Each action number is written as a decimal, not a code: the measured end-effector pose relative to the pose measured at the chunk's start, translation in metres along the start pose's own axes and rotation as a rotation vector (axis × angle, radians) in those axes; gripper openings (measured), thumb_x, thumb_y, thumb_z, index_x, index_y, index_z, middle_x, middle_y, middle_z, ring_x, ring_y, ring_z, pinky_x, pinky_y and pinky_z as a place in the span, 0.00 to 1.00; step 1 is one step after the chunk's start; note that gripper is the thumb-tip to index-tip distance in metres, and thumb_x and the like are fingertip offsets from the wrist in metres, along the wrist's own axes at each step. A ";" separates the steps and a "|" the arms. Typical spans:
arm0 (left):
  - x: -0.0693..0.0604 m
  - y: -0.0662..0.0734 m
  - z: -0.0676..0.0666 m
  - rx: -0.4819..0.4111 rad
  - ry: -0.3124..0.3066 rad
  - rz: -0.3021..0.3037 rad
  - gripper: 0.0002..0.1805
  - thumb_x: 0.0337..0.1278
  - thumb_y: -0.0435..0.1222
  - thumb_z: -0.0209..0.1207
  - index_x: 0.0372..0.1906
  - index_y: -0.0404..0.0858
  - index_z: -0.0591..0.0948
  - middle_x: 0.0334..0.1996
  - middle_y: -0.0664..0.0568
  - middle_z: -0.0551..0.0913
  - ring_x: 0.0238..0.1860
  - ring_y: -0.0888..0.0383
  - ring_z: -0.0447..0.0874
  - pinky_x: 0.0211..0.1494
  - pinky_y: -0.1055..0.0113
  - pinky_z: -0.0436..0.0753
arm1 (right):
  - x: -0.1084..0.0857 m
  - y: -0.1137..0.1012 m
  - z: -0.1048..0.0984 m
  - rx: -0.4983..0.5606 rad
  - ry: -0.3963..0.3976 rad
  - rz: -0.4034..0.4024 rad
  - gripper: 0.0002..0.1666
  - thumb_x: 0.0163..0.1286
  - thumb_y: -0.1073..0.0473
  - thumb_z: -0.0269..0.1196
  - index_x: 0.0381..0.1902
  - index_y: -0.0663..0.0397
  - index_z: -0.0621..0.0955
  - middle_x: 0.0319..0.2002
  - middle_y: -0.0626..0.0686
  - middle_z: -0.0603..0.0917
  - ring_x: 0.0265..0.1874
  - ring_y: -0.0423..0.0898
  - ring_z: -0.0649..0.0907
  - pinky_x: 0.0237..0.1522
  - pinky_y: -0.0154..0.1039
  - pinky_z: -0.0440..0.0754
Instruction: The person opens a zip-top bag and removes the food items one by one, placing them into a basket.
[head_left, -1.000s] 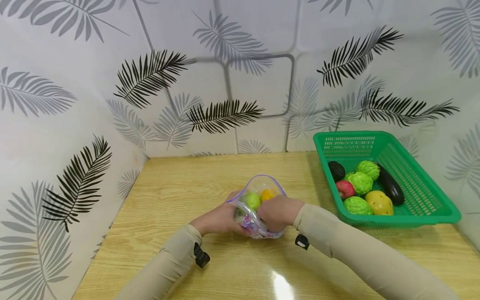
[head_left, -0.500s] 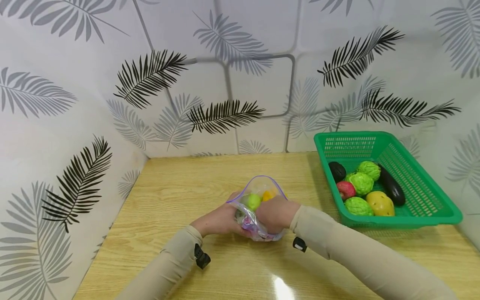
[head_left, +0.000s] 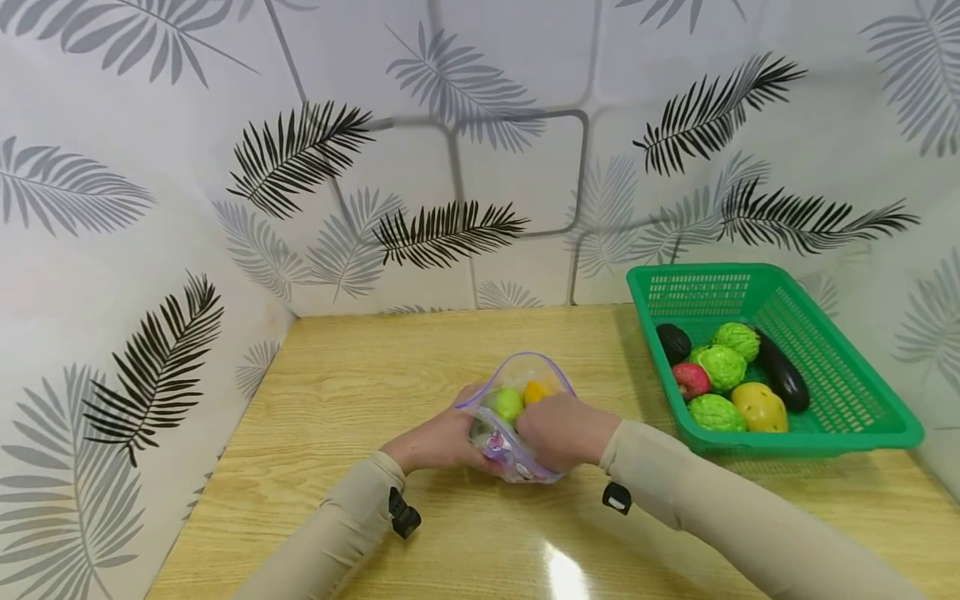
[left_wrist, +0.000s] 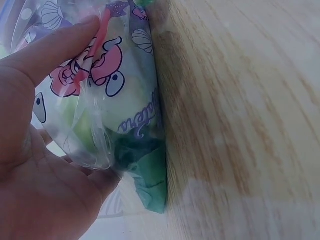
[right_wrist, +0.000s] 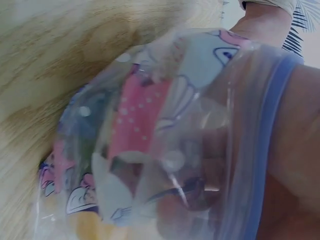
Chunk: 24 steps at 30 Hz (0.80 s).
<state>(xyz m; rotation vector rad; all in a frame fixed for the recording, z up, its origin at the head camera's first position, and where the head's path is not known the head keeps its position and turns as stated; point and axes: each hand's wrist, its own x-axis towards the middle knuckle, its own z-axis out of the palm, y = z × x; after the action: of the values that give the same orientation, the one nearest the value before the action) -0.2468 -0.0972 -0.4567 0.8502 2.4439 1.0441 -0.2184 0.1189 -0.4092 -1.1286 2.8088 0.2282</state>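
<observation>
A clear zip bag with pink and purple cartoon prints and a purple rim stands on the table, its mouth open. My left hand holds the bag's left side; in the left wrist view the thumb lies across the printed front and the other fingers are behind. My right hand reaches into the bag's mouth, its fingers hidden or blurred by the plastic. Inside the bag are a light green round fruit and an orange-yellow item. Something dark green shows in the bag's lower corner.
A green plastic basket stands at the right with an eggplant, a yellow fruit, a red fruit, a dark avocado-like item and several light green vegetables. Patterned wall covering surrounds the wooden table.
My right wrist shifts slightly left, then back to the right, while the hand stays in the bag. The left hand keeps its hold on the bag.
</observation>
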 end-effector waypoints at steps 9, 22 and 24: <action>0.002 -0.002 0.000 -0.011 -0.006 0.008 0.57 0.34 0.52 0.81 0.74 0.51 0.64 0.69 0.57 0.59 0.62 0.60 0.66 0.70 0.60 0.67 | -0.014 0.008 -0.009 0.024 0.261 -0.052 0.19 0.56 0.47 0.70 0.40 0.52 0.84 0.33 0.47 0.76 0.30 0.42 0.73 0.24 0.37 0.76; 0.005 -0.004 0.000 0.041 0.016 0.086 0.65 0.35 0.50 0.82 0.79 0.52 0.54 0.69 0.52 0.62 0.69 0.55 0.60 0.75 0.53 0.64 | -0.070 0.038 -0.054 0.103 0.461 0.042 0.17 0.55 0.48 0.67 0.42 0.45 0.84 0.32 0.43 0.72 0.24 0.38 0.68 0.19 0.33 0.66; 0.005 -0.005 0.001 0.053 0.015 0.086 0.66 0.35 0.50 0.82 0.80 0.52 0.52 0.70 0.51 0.62 0.71 0.54 0.60 0.75 0.52 0.64 | -0.084 0.046 -0.058 0.125 0.474 0.066 0.16 0.57 0.49 0.66 0.43 0.44 0.85 0.32 0.42 0.73 0.23 0.37 0.68 0.19 0.32 0.66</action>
<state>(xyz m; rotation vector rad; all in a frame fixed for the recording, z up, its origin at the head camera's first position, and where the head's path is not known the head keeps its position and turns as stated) -0.2519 -0.0961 -0.4613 0.9756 2.4771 1.0224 -0.1928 0.1984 -0.3351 -1.1940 3.2088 -0.2420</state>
